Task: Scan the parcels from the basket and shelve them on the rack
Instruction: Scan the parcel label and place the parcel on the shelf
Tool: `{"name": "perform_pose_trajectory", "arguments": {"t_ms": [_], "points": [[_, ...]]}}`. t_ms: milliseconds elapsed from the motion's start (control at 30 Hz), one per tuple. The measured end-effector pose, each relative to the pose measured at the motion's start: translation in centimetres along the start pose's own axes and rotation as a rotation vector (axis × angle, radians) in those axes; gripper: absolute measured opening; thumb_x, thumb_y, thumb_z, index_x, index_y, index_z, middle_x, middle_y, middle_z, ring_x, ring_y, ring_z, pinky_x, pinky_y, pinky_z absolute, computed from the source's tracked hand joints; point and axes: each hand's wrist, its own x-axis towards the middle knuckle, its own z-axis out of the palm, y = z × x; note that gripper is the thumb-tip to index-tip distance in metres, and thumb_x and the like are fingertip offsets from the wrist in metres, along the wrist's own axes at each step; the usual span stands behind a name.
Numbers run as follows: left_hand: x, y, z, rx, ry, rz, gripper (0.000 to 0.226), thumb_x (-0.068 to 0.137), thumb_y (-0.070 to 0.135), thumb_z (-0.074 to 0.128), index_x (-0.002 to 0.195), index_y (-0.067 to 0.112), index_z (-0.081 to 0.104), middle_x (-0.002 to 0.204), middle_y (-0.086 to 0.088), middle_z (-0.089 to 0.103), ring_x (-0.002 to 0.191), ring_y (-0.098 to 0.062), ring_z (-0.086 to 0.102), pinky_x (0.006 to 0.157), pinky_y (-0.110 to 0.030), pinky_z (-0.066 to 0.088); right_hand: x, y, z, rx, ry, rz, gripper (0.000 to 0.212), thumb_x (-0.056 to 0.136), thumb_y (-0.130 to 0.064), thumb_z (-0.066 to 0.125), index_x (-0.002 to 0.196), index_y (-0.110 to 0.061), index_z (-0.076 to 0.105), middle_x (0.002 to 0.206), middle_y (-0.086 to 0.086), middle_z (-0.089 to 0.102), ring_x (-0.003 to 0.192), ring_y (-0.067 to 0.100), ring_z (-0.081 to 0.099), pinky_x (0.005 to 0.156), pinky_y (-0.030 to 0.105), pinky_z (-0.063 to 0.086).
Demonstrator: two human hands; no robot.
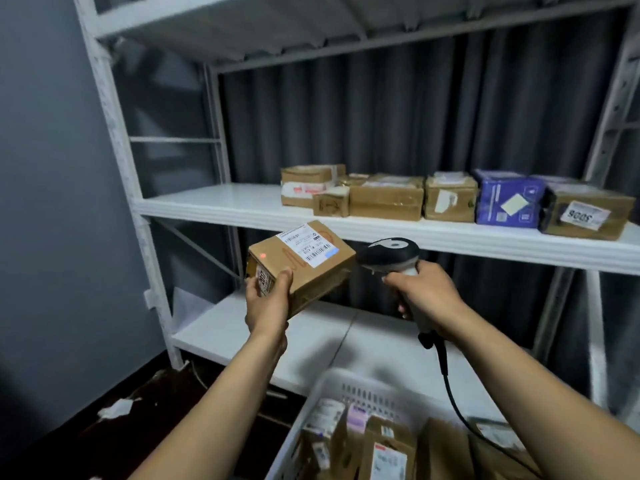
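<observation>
Here the left hand grips a cardboard parcel by its near end, thumb curled on top, holding it tilted in front of the white rack. The right hand wraps its fingers around a scanner, whose red dot lands on the parcel's top, above the white basket of boxes

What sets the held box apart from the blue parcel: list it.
The held box is brown cardboard; the blue parcel has a blue cover. The held box is tilted in the left hand; the blue parcel rests on the middle shelf. The held box shows a red dot; the blue parcel none. Both bear labels.
</observation>
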Motion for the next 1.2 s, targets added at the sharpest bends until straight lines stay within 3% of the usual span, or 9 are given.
{"name": "perform_pose_trajectory", "arguments": {"t_ms": [167, 333, 500, 667, 767, 867, 967, 1100, 1200], "points": [[4.1, 4.2, 1.8, -0.093, 0.089, 0.018, 0.106, 0.045, 0.075, 0.064, 0.141, 0.044, 0.031, 0.138, 0.000, 0.049, 0.126, -0.031, 0.046, 0.103, -0.053, 0.044, 2.7, -3.0, 0.5, -0.019, 0.005, -0.037, 0.014, 0.081, -0.019, 0.067, 0.078, -0.007, 0.060, 0.055, 0.009, 0.056, 0.047, 0.023, 0.055, 0.050, 0.030, 0.047], [7.5, 7.2, 3.9, -0.021, 0.214, 0.022, 0.092, 0.078, 0.060, 0.064, 0.153, 0.032, 0.017, 0.156, -0.011, 0.028, 0.140, -0.042, 0.024, 0.115, -0.047, 0.025, 5.7, -5.0, 1.7, 0.000, -0.010, -0.064, 0.013, 0.080, -0.017, 0.066, 0.074, -0.008, 0.058, 0.052, 0.007, 0.055, 0.046, 0.021, 0.055, 0.048, 0.029, 0.048], [11.8, 8.5, 6.1, -0.052, 0.187, -0.006, 0.113, 0.058, 0.074, 0.058, 0.152, 0.036, 0.009, 0.161, 0.001, 0.017, 0.140, -0.046, 0.023, 0.113, -0.055, 0.028, 7.9, -5.9, 2.8, -0.031, -0.022, -0.080, 0.012, 0.081, -0.017, 0.065, 0.076, -0.007, 0.059, 0.053, 0.006, 0.057, 0.046, 0.021, 0.055, 0.046, 0.028, 0.046], [14.2, 9.6, 7.9, 0.082, 0.162, 0.004, 0.101, 0.078, 0.070, 0.055, 0.154, 0.024, 0.007, 0.162, 0.005, 0.000, 0.142, -0.047, 0.013, 0.114, -0.055, 0.026, 10.1, -5.7, 3.4, -0.014, 0.000, -0.081, 0.011, 0.080, -0.015, 0.066, 0.078, -0.006, 0.060, 0.050, 0.006, 0.055, 0.043, 0.021, 0.051, 0.043, 0.027, 0.042], [15.4, 9.7, 8.7, 0.189, 0.112, -0.010, 0.112, 0.071, 0.080, 0.045, 0.154, 0.024, -0.006, 0.162, 0.001, -0.006, 0.143, -0.045, 0.008, 0.108, -0.061, 0.032, 11.4, -5.7, 3.6, 0.033, 0.014, -0.061, 0.010, 0.081, -0.011, 0.066, 0.080, -0.004, 0.059, 0.053, 0.008, 0.054, 0.042, 0.022, 0.048, 0.044, 0.027, 0.039], [15.8, 10.1, 8.9, 0.397, 0.062, 0.033, 0.109, 0.080, 0.080, 0.038, 0.153, 0.017, -0.011, 0.162, -0.009, -0.006, 0.141, -0.045, 0.013, 0.108, -0.058, 0.035, 12.5, -6.0, 3.5, -0.008, 0.014, -0.072, 0.011, 0.083, -0.012, 0.066, 0.082, -0.003, 0.060, 0.061, 0.010, 0.059, 0.041, 0.019, 0.049, 0.041, 0.024, 0.039], [15.9, 10.0, 8.6, 0.564, 0.085, 0.159, 0.098, 0.089, 0.070, 0.038, 0.153, 0.009, -0.003, 0.159, -0.019, 0.004, 0.139, -0.041, 0.023, 0.107, -0.045, 0.033, 13.6, -6.0, 3.6, -0.043, 0.010, -0.086, 0.013, 0.083, -0.014, 0.065, 0.086, -0.001, 0.061, 0.062, 0.009, 0.062, 0.040, 0.018, 0.050, 0.042, 0.023, 0.041], [16.1, 9.6, 8.0, 0.548, 0.082, 0.231, 0.107, 0.082, 0.069, 0.053, 0.152, 0.007, 0.001, 0.142, -0.028, 0.024, 0.119, -0.043, 0.046, 0.095, -0.038, 0.042, 15.1, -5.7, 4.1, -0.022, 0.018, -0.078, 0.013, 0.082, -0.012, 0.065, 0.086, 0.000, 0.061, 0.059, 0.009, 0.060, 0.041, 0.021, 0.051, 0.046, 0.028, 0.043], [16.8, 9.4, 8.1, 0.516, 0.123, 0.257, 0.101, 0.079, 0.071, 0.054, 0.144, 0.006, 0.014, 0.138, -0.024, 0.025, 0.116, -0.041, 0.048, 0.093, -0.038, 0.045, 15.5, -5.6, 4.5, -0.044, 0.002, -0.077, 0.013, 0.083, -0.013, 0.065, 0.086, -0.001, 0.061, 0.060, 0.009, 0.061, 0.042, 0.021, 0.052, 0.045, 0.026, 0.043]]}}
